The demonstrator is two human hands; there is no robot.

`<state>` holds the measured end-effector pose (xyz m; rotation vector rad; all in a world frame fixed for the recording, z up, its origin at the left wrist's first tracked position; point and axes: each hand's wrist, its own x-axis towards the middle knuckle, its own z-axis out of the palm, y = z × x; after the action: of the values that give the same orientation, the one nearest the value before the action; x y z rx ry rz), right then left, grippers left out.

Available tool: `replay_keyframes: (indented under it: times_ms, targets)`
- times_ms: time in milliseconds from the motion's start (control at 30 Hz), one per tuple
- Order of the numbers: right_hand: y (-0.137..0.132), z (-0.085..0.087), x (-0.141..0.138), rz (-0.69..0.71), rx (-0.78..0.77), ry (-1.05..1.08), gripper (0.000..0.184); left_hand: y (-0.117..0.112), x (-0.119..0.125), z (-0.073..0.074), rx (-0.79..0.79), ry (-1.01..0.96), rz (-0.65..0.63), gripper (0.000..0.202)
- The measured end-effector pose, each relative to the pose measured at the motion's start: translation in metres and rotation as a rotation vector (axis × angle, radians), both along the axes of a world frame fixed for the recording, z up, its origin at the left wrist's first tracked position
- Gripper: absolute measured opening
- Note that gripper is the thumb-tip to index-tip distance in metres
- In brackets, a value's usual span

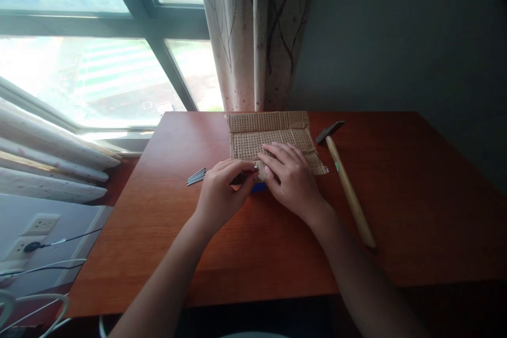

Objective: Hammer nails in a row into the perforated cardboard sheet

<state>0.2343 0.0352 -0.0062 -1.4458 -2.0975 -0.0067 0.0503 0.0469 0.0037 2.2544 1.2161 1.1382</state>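
On a reddish-brown wooden table [222, 274], the left hand [224, 185] is pinching a small bright-headed nail [255, 167] near the close edge of a perforated cardboard sheet [271, 122], while the right hand [293, 179] is resting spread on the sheet. Something blue [259, 187], mostly hidden, is showing below. Loose nails [196, 176] are lying beside the left hand, a wooden-handled hammer [348, 190] is lying rightward, and a patterned curtain [233, 37] is hanging beyond

No lettering can be read. The green label [337, 166] on the hammer [348, 190] is too small to make out.
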Motion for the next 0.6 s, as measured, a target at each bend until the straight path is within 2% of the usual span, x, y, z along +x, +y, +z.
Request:
replay_keyframes:
  times_ms: [200, 333, 400, 467, 500, 600]
  targets:
    - [0.0, 0.001, -0.001, 0.033, -0.008, 0.024, 0.036, 0.002, 0.0, -0.002, 0.018, -0.017, -0.016, 0.003]
    - [-0.001, 0.014, 0.016, 0.068, 0.072, 0.223, 0.034, 0.003, 0.0, -0.004, 0.029, -0.042, -0.02, 0.004]
    - [0.0, 0.019, 0.038, -0.041, 0.142, 0.354, 0.033, 0.003, 0.001, -0.004, 0.035, -0.05, -0.024, 0.003]
    - [0.002, 0.016, 0.068, -0.245, 0.212, 0.434, 0.031, 0.002, 0.002, -0.004, 0.039, -0.051, -0.028, 0.003]
    - [0.004, 0.011, 0.085, -0.354, 0.199, 0.446, 0.032, 0.002, 0.002, -0.004, 0.038, -0.05, -0.029, 0.003]
    - [0.007, -0.009, 0.126, -0.618, -0.034, 0.333, 0.042, 0.002, 0.003, -0.004, 0.026, -0.044, -0.025, 0.002]
